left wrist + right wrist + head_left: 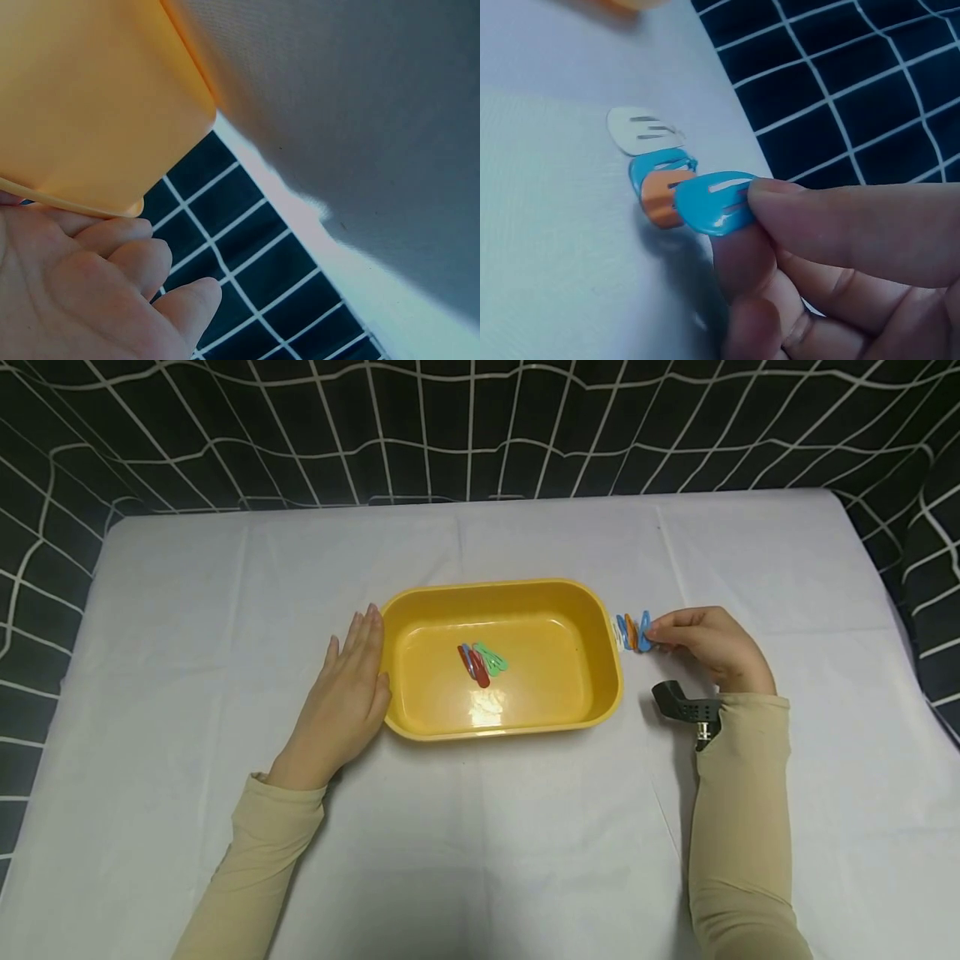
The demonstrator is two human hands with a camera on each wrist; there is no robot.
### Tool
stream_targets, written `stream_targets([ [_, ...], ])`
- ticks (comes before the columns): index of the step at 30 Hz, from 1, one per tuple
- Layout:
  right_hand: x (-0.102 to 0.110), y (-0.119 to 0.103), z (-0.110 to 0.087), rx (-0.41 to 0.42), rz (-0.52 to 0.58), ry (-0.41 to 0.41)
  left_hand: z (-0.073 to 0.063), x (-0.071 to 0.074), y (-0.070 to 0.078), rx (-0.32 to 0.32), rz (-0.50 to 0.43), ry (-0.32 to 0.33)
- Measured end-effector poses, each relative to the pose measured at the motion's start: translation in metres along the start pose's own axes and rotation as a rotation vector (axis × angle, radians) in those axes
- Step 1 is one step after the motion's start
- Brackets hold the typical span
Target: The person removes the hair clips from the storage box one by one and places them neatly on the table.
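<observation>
A yellow tray [540, 677] stands mid-table with several hair clips in it, among them red [481, 672] and green [492, 658] ones. Along the tray's left rim lies my left hand [341, 697], fingers straight and touching its outside; the left wrist view shows the palm under the rim. To the right of the tray, my right hand [708, 643] pinches a blue snap hair clip [712, 204] between thumb and fingers. Just beyond it in the right wrist view are an orange clip [658, 201], another blue clip [646, 166] and a white clip [630, 131], lined up beside the tray.
A white cloth [480, 827] covers the table. Dark panels with a white grid net [472, 435] rise behind the table and at its sides. A black camera mount [682, 703] sticks out from the right sleeve [742, 810].
</observation>
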State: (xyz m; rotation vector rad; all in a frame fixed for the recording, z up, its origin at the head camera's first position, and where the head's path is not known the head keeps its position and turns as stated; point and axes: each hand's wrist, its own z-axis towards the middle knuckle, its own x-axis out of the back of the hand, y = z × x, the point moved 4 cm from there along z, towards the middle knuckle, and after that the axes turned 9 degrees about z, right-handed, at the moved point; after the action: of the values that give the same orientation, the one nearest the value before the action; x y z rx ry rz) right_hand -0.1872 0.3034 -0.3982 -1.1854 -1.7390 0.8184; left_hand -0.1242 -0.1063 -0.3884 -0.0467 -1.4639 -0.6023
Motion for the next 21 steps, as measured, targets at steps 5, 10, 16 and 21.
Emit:
stream_targets([
  [5,0.002,-0.001,0.002,-0.036,-0.116,0.007,0.0,-0.001,0.0,0.0,-0.001,-0.004],
  [10,0.003,-0.002,0.008,-0.078,-0.201,-0.015,0.001,-0.001,0.0,0.003,-0.003,-0.008],
  [16,0.006,-0.002,0.014,-0.113,-0.181,-0.013,0.0,-0.001,0.0,0.001,-0.001,-0.002],
  [21,0.006,-0.003,0.015,-0.11,-0.183,0.01,0.0,-0.001,-0.001,0.002,-0.002,0.001],
])
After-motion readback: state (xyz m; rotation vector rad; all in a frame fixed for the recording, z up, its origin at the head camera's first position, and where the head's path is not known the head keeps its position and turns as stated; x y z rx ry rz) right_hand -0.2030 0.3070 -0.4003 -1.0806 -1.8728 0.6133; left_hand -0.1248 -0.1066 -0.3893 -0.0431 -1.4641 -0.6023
